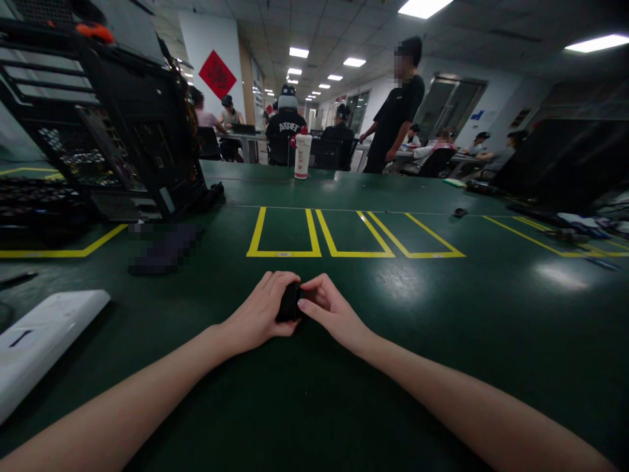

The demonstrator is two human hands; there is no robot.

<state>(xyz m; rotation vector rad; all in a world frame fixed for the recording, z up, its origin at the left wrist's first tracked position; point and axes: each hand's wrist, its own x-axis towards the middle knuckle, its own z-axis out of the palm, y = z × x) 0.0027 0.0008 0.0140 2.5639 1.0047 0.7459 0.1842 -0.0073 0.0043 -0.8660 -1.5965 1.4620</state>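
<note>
Near the middle of the green table (304,406), both hands meet at a small black box-like object (289,303). My left hand (263,308) wraps round its left side, with the thumb below and the fingers over the top. My right hand (337,311) pinches at its right edge with thumb and fingertips. The object's kind cannot be made out, as the fingers cover much of it and it is dark. Beyond the hands, yellow tape outlines (284,254) mark several boxes on the table.
An open black computer case (142,131) stands at the left. A white device (54,328) lies near the left edge, with a dark blurred-out item (164,250) beyond it. A paper cup (303,156) stands at the far edge. Tools (574,233) and a dark monitor (570,164) are at right. A person (398,111) stands behind the table.
</note>
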